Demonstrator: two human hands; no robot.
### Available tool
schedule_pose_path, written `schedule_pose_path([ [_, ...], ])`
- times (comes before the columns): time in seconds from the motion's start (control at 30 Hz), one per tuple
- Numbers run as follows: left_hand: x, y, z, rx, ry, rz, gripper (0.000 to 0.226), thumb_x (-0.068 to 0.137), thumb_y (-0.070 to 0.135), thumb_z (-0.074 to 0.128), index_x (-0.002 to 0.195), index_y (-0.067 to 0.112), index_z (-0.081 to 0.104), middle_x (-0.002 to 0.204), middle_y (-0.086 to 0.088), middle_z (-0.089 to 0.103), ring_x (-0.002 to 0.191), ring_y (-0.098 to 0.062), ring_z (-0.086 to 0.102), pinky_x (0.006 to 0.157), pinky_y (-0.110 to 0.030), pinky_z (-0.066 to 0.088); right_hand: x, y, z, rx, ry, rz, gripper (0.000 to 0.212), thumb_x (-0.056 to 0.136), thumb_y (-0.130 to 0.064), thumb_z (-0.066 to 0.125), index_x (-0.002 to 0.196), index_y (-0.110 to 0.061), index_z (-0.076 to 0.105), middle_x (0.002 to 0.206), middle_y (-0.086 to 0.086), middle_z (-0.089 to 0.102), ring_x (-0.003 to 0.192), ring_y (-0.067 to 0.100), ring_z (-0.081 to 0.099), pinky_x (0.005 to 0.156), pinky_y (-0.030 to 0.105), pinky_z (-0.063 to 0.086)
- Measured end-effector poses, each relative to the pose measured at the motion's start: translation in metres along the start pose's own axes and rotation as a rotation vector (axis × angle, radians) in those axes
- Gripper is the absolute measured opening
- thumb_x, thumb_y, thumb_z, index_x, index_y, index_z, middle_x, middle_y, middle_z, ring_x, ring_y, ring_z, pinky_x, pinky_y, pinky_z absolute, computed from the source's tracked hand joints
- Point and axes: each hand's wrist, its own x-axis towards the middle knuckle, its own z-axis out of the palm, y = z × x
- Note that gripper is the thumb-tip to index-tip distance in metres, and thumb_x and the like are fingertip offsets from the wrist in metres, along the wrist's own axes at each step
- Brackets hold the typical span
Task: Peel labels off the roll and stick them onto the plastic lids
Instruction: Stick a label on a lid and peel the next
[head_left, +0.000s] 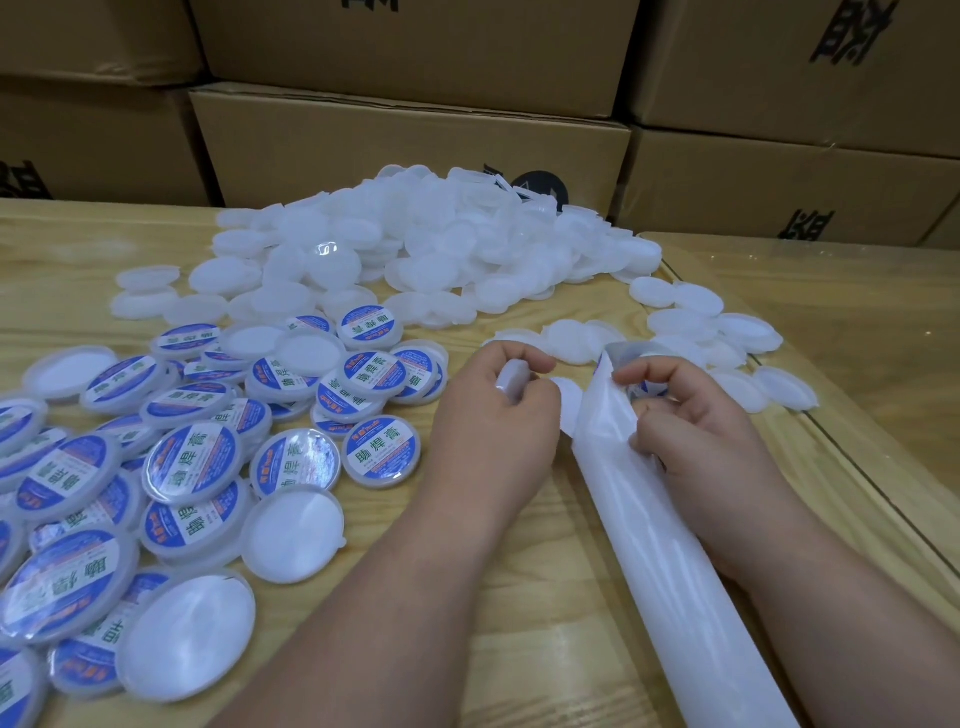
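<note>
A: Why are the cardboard boxes (415, 140) standing stacked along the desk's (519, 597) far edge?

B: My guess is that they are acting as a wall, so the loose stock is not sliding off the back.

A: And the big white heap?

B: Those are the bare lids (415, 249), piling up against the boxes at the far middle and spilling toward the right edge. They are lying within reach of both hands, probably so the next one is always close.

A: The blue ones?

B: The labelled lids (197, 457) are gathering toward the near left corner, apart from the bare heap, so finished and unfinished are not mixing. A few among them are lying face down, showing white.

A: What is the long white strip doing?

B: The backing strip (654, 571) is running from the near edge up between the forearms, so its working end is sitting right at the fingers.

A: And the hands?

B: The right hand (691, 421) is pinching a label (631, 389) at the strip's far end, fingers curling in; only the label's blue edge is showing. The left hand (498, 410) is closing round a single bare lid (511, 379), holding it on edge just beside the strip, ready, I think, to receive that label.
</note>
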Motion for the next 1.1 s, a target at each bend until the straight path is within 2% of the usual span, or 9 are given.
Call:
schedule_pose_path([
  [0.1,0.001,0.002,-0.002,-0.088,0.075,-0.046,0.024,0.079,0.014,0.049,0.083,0.033,0.065,0.054,0.014,0.055,0.046,-0.008,0.048,0.039,-0.017,0.037,0.000,0.001,0.000,-0.001,0.035,-0.010,0.037,0.079,-0.003,0.051,0.089,-0.033,0.071,0.062,-0.005,0.038,0.046,0.005,0.031,0.040,0.013,0.029],
  [0.17,0.002,0.003,-0.003,-0.115,0.097,-0.078,0.026,0.081,0.011,0.050,0.084,0.032,0.066,0.051,0.013,0.052,0.046,-0.010,0.047,0.039,-0.017,0.036,0.000,0.003,0.001,0.027,0.064,-0.022,0.032,0.077,-0.009,0.054,0.088,-0.032,0.072,0.063,-0.005,0.041,0.047,0.005,0.034,0.042,0.013,0.031],
  [0.23,0.002,0.004,-0.003,-0.107,0.076,-0.082,0.025,0.079,0.013,0.050,0.084,0.032,0.066,0.052,0.012,0.051,0.047,-0.010,0.046,0.039,-0.016,0.035,0.001,0.004,0.004,0.067,0.096,-0.068,0.025,0.076,-0.013,0.059,0.090,-0.029,0.072,0.067,-0.006,0.051,0.052,0.005,0.043,0.048,0.013,0.038],
  [0.3,0.000,0.004,-0.002,-0.072,0.035,-0.067,0.025,0.072,0.020,0.050,0.084,0.035,0.066,0.053,0.014,0.053,0.049,-0.010,0.048,0.041,-0.017,0.037,0.002,0.007,0.005,0.028,0.148,-0.161,0.027,0.086,-0.004,0.066,0.091,-0.030,0.071,0.076,-0.007,0.063,0.062,0.006,0.054,0.056,0.014,0.046],
  [0.4,-0.001,0.004,-0.001,-0.018,-0.015,-0.042,0.028,0.068,0.025,0.049,0.085,0.038,0.067,0.061,0.018,0.060,0.054,-0.007,0.053,0.043,-0.017,0.041,0.003,0.006,0.004,-0.066,0.165,-0.287,0.032,0.087,-0.003,0.068,0.092,-0.035,0.069,0.082,0.003,0.064,0.066,0.010,0.054,0.057,0.018,0.045],
  [0.57,0.000,0.005,0.000,0.011,-0.020,-0.037,0.027,0.066,0.030,0.051,0.085,0.038,0.068,0.062,0.019,0.062,0.059,-0.010,0.056,0.051,-0.020,0.045,-0.001,0.003,0.010,-0.113,0.077,-0.462,0.041,0.078,-0.005,0.066,0.091,-0.043,0.067,0.112,-0.015,0.063,0.071,0.008,0.057,0.063,0.019,0.048],
  [0.7,-0.001,0.006,-0.001,-0.007,-0.011,-0.044,0.027,0.065,0.031,0.052,0.084,0.040,0.070,0.067,0.020,0.066,0.060,-0.007,0.058,0.053,-0.019,0.047,-0.001,0.003,0.010,-0.151,0.060,-0.498,0.047,0.079,0.001,0.060,0.091,-0.044,0.067,0.112,-0.014,0.065,0.074,0.009,0.057,0.061,0.018,0.043],
  [0.83,-0.001,0.006,-0.002,-0.026,-0.007,-0.061,0.027,0.065,0.030,0.052,0.082,0.040,0.070,0.059,0.018,0.060,0.059,-0.008,0.055,0.049,-0.016,0.043,-0.002,0.004,0.009,-0.161,-0.004,-0.449,0.036,0.077,-0.005,0.063,0.092,-0.037,0.069,0.105,-0.011,0.065,0.074,0.011,0.057,0.060,0.018,0.045],
  [1.1,0.001,0.006,-0.002,-0.059,-0.014,-0.069,0.026,0.066,0.030,0.053,0.080,0.041,0.073,0.062,0.019,0.063,0.070,-0.011,0.060,0.065,-0.026,0.044,-0.003,0.005,0.010,-0.199,0.038,-0.405,0.036,0.080,0.004,0.072,0.089,-0.031,0.069,0.093,-0.017,0.064,0.070,0.009,0.056,0.060,0.014,0.044],
])
